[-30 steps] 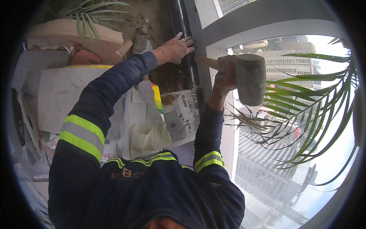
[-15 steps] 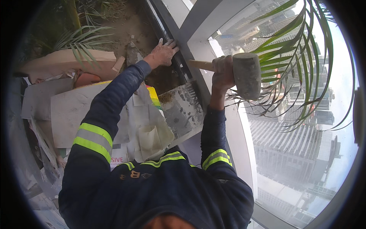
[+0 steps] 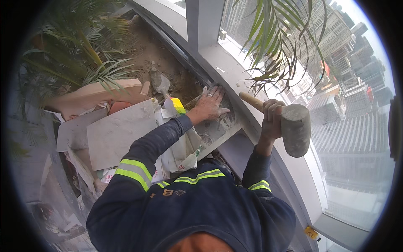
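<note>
My right hand (image 3: 272,122) is wrapped round the wooden handle of a mallet (image 3: 296,130), close under its thick grey head. The mallet is held up beside the window ledge, its handle end pointing to the left. Fingers spread, my left hand (image 3: 210,104) lies palm down on a grey, mortar-smeared slab (image 3: 226,119) where it meets the window frame. A ring shows on one of its fingers. What lies right under the palm is hidden. A dark metal edging strip (image 3: 180,56) runs away from that hand along the soil bed.
Several flat board pieces (image 3: 119,130) and torn packaging are piled at my left. A soil bed (image 3: 147,46) with palm plants (image 3: 84,46) lies beyond. White window frame (image 3: 247,71) and glass curve along my right, with hanging fronds (image 3: 285,46). A yellow object (image 3: 311,233) sits low at right.
My left hand has come from the dark metal edging back toward me, onto the slab. The mallet stays raised in my right hand. The whole view has turned and shifted.
</note>
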A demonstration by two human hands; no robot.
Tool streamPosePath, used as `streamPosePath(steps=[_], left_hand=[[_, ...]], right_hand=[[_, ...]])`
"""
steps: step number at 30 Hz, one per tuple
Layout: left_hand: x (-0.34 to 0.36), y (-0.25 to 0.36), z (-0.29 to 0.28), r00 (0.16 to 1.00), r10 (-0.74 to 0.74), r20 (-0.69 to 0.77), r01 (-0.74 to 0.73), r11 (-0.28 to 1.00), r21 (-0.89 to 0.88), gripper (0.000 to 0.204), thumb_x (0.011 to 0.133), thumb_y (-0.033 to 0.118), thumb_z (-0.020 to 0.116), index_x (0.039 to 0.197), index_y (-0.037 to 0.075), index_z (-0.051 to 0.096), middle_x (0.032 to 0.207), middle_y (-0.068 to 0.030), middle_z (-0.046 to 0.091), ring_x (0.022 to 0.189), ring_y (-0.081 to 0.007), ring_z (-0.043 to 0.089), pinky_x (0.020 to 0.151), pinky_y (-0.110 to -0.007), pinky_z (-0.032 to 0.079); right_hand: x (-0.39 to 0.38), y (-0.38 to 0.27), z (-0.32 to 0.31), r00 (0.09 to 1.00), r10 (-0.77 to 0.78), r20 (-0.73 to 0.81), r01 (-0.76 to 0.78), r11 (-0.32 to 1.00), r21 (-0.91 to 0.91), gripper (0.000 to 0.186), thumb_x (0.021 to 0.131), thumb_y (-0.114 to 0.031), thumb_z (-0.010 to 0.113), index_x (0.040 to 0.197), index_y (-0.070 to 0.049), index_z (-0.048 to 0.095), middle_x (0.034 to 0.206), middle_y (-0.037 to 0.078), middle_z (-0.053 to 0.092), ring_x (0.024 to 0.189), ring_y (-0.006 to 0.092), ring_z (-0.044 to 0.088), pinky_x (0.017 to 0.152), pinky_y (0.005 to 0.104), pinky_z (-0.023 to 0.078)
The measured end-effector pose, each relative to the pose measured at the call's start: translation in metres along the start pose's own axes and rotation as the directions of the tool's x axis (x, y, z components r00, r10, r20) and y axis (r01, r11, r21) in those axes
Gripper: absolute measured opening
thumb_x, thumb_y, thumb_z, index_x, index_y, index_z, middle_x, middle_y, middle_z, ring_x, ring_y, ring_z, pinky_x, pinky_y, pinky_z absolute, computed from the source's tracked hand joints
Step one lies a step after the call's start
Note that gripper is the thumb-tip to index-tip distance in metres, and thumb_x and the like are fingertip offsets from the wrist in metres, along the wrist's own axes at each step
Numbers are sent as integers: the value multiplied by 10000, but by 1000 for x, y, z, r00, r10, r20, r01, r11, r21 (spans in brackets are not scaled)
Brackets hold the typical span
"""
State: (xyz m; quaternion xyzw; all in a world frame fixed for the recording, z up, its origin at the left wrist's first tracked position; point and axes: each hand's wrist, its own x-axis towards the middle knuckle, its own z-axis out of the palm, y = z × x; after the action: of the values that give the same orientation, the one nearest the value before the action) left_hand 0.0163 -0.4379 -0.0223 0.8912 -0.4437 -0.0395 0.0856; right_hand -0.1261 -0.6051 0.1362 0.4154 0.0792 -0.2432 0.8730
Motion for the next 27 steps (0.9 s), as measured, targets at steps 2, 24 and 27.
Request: streamPosePath(steps=[2, 24, 27], left_hand=[[2, -34, -2, 997, -3, -82, 9, 997, 74, 913, 1001, 700, 381, 1589, 5, 320, 1683, -186, 248, 1580, -345, 164, 1249, -626, 127], [17, -126, -35, 996, -87, 6, 85, 985, 148, 687, 948, 176, 512, 1608, 155, 325, 1704, -79, 249, 1565, -326, 237, 1233, -615, 237], [14, -130, -22, 997, -74, -34, 77, 992, 100, 695, 932, 193, 507, 1605, 171, 337, 1699, -88, 257, 1563, -339, 239, 1230, -628, 230]], right_hand=[[-9, -9, -1, 1000, -19, -17, 19, 1000, 4, 376, 1044, -142, 500, 676, -123, 429, 618, -9, 359, 560, 154, 398, 635, 356, 409], [115, 8, -81, 480, 651, 588, 852, -184, -491, 122, 1020, -158, 641, 1022, -42, 675, 923, 20, 635, 822, 144, 596, 718, 335, 501], [140, 25, -104, 489, 635, 598, 861, -242, -447, 130, 986, -104, 691, 1088, -24, 686, 945, 35, 674, 820, 144, 628, 707, 322, 524]])
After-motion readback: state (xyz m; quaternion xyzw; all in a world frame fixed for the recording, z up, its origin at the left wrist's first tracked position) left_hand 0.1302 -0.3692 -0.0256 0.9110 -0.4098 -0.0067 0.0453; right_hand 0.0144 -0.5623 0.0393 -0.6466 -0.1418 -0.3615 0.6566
